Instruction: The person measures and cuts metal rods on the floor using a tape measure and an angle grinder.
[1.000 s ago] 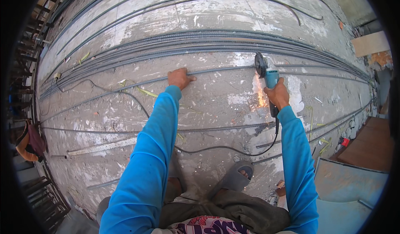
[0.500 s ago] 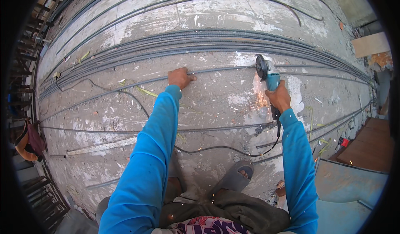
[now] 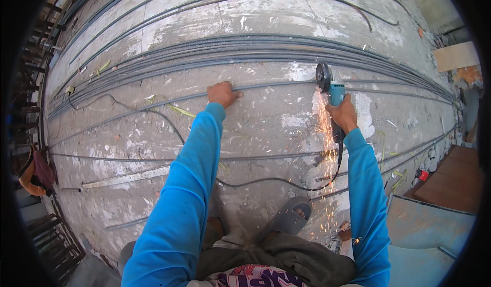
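**Grinder on a rod, sparks falling**

Nearest, at 6 o'clock, lie the person's dark trousers and a grey sandal (image 3: 289,219) on the concrete floor (image 3: 266,118). 2 blue sleeves rise from there. A black cord (image 3: 271,182) runs across the floor between them and climbs toward the right arm.

At 1 o'clock from the sandal, the right hand (image 3: 342,115) is wrapped tight around the teal grinder (image 3: 335,96), whose disc (image 3: 322,75) meets a thin steel rod (image 3: 276,85) at its far end. Orange sparks (image 3: 324,133) stream back from the disc toward the person, down past the right wrist.

At 11 o'clock from the sandal, the left hand (image 3: 222,93) presses down on the same rod, fingers curled over it, well apart from the disc.

Beyond both hands, at 12 o'clock, a thick bundle of rods (image 3: 245,49) curves across the floor. Far off at 2 o'clock sits a pale board (image 3: 455,56).
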Motion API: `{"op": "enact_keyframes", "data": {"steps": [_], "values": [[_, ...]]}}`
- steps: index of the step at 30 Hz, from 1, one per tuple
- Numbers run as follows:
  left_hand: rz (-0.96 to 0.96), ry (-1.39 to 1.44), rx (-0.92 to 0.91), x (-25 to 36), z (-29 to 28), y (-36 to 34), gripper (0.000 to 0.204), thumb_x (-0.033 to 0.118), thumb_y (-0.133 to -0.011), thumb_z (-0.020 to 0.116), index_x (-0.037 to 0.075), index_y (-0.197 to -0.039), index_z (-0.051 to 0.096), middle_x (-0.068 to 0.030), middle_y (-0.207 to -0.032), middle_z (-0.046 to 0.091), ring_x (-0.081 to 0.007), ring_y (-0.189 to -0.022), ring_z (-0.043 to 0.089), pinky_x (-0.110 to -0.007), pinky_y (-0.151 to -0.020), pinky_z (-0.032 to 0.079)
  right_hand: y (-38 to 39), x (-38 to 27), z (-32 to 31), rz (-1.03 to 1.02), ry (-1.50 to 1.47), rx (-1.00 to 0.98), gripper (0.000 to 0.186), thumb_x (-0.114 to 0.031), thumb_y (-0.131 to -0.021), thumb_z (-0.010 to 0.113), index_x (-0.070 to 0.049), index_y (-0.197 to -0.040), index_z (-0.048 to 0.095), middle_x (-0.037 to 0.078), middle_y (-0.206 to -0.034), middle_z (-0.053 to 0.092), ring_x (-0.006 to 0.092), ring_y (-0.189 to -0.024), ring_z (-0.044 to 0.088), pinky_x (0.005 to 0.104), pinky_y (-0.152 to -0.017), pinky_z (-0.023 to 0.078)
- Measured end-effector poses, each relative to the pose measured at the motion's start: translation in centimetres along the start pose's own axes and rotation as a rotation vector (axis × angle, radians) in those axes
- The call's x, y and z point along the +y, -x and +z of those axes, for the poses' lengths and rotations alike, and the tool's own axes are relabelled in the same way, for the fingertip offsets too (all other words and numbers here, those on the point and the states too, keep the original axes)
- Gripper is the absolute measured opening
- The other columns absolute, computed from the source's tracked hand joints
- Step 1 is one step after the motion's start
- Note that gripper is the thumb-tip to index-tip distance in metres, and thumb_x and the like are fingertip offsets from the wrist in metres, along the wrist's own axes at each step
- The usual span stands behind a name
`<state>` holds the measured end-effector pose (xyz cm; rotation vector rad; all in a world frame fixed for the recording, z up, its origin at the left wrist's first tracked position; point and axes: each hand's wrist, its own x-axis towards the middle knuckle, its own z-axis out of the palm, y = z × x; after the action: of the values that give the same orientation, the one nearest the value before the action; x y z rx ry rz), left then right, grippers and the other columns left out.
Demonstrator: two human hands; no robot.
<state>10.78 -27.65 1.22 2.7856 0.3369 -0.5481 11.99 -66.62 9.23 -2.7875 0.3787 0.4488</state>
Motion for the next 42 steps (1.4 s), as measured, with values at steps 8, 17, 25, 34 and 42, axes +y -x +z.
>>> {"op": "enact_keyframes", "data": {"steps": [8,17,25,34,42], "values": [[0.001,-0.005,0.016,0.1,-0.3,-0.1,0.053,0.055,-0.072,0.075,0.008,-0.097,0.072,-0.0153,-0.102,0.07,-0.0339,-0.101,0.065,-0.05,-0.093,0.041,1.1,1.2,-0.4,-0.019,0.027,-0.031,0.067,-0.034,-0.073,0.074,0.002,-0.117,0.041,0.028,-0.102,0.066,0.0439,-0.094,0.066,0.0495,-0.082,0.052],[-0.021,-0.009,-0.029,0.2,-0.8,-0.3,0.056,0.055,-0.073,0.075,0.007,-0.099,0.072,-0.0162,-0.101,0.071,-0.0341,-0.1,0.065,-0.05,-0.092,0.041,2.0,2.0,0.2,-0.046,0.012,-0.006,0.067,-0.034,-0.073,0.074,0.004,-0.117,0.04,0.028,-0.099,0.066,0.0449,-0.091,0.066,0.0499,-0.081,0.052],[-0.025,0.01,0.0,-0.3,0.0,-0.4,0.056,0.055,-0.072,0.076,0.006,-0.098,0.073,-0.0166,-0.1,0.071,-0.0344,-0.099,0.065,-0.05,-0.091,0.041,0.4,0.2,-0.1,-0.046,0.019,0.019,0.067,-0.035,-0.073,0.073,0.004,-0.117,0.04,0.028,-0.1,0.067,0.0448,-0.091,0.066,0.0498,-0.081,0.052],[-0.019,0.0,0.003,-0.4,0.0,-0.4,0.055,0.057,-0.074,0.075,0.006,-0.097,0.073,-0.0163,-0.099,0.071,-0.0344,-0.098,0.066,-0.049,-0.092,0.041,0.8,0.2,-0.4,-0.022,0.008,-0.023,0.068,-0.035,-0.073,0.073,0.004,-0.119,0.041,0.027,-0.101,0.067,0.0432,-0.094,0.066,0.0485,-0.084,0.052],[-0.021,-0.017,0.015,0.0,-0.1,-0.1,0.055,0.057,-0.073,0.074,0.006,-0.095,0.073,-0.0169,-0.097,0.071,-0.0347,-0.095,0.067,-0.049,-0.086,0.044,0.8,-0.2,-0.7,0.005,0.023,-0.025,0.073,-0.036,-0.073,0.072,0.005,-0.123,0.039,0.027,-0.103,0.067,0.0429,-0.096,0.066,0.0481,-0.085,0.052]]}}
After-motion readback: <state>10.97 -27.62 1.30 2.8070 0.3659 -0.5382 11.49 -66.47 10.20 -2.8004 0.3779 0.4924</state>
